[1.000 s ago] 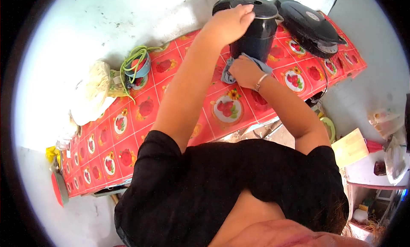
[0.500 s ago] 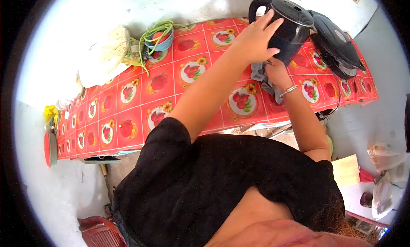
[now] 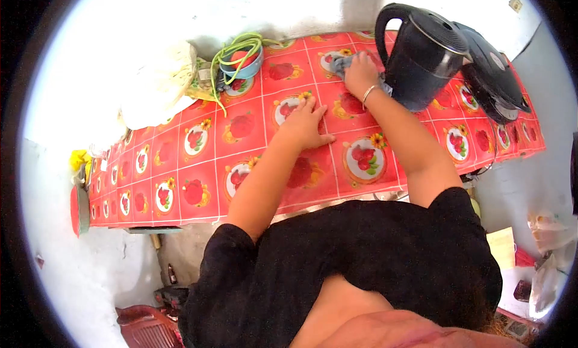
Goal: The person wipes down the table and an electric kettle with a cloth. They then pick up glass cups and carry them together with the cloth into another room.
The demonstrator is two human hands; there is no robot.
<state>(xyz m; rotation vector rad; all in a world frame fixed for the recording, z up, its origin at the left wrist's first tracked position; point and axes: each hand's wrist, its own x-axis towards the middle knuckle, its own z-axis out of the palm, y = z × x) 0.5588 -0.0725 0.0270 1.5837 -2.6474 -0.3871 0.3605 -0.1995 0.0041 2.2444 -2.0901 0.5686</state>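
My left hand (image 3: 304,125) lies on the red patterned tablecloth (image 3: 241,128), fingers apart, holding nothing. Farther right and toward the wall, my right hand (image 3: 362,76), with a bracelet at its wrist, is closed on a grey cloth (image 3: 341,65) pressed to the tablecloth. Part of the cloth is hidden under that hand. Just right of it stands a black kettle (image 3: 419,62), its handle toward the wall side, and neither hand is on the handle or lid.
Right of the kettle sits a black lidded appliance (image 3: 492,77). At the left are a blue bowl (image 3: 248,68) with green stalks over it and pale plastic bags (image 3: 159,86). A reddish plastic chair (image 3: 147,329) is at the lower left.
My left hand has left the kettle and moved down and left onto the tablecloth. My right hand has moved with the cloth to the left side of the kettle, toward the wall.
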